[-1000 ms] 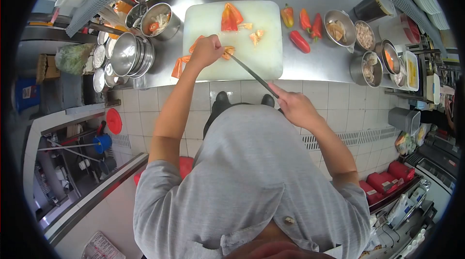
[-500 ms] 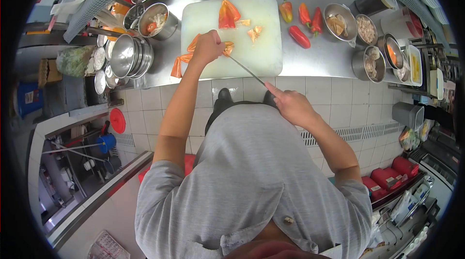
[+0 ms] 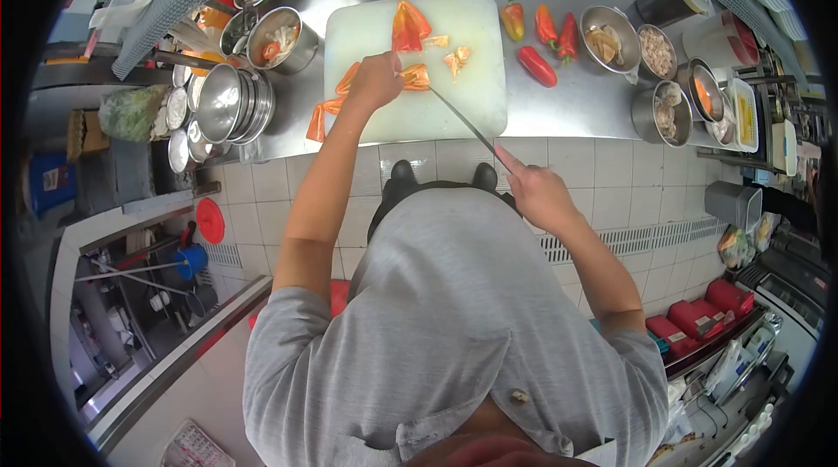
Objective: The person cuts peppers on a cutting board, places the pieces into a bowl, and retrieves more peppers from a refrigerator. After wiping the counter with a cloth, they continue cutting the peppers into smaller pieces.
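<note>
Knife now steeper; four whole peppers beside.

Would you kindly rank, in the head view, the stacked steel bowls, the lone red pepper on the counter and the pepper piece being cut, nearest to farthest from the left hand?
1. Pepper piece, beside the left hand on the cutting board.
2. Stacked steel bowls, left of the board.
3. Lone red pepper, right of the board.

Left hand pinned pepper piece on cutting board, right hand gripped knife, whole peppers lay on desk
</note>
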`<act>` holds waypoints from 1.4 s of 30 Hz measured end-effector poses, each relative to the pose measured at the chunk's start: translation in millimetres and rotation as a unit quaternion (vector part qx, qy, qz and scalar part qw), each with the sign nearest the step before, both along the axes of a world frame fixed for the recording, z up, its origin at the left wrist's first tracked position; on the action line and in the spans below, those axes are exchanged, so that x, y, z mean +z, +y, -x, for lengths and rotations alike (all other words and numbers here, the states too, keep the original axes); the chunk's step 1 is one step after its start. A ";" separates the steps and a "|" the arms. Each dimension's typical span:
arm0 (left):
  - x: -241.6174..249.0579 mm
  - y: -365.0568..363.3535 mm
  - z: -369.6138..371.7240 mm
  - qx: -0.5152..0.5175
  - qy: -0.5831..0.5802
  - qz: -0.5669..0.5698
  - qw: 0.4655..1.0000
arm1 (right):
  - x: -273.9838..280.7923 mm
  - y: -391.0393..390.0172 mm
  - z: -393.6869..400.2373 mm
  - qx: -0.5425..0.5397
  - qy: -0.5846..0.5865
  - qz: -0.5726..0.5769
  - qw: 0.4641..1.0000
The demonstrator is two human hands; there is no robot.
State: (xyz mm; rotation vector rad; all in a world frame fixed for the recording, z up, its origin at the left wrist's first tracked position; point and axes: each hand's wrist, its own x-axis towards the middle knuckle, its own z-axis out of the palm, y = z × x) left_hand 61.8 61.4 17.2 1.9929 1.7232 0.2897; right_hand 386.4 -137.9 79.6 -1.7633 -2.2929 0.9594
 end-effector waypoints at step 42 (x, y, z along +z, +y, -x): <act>18.3 29.7 -30.1 -0.139 0.081 0.004 0.987 | 58.9 64.4 -0.1 0.212 -0.210 -0.143 0.944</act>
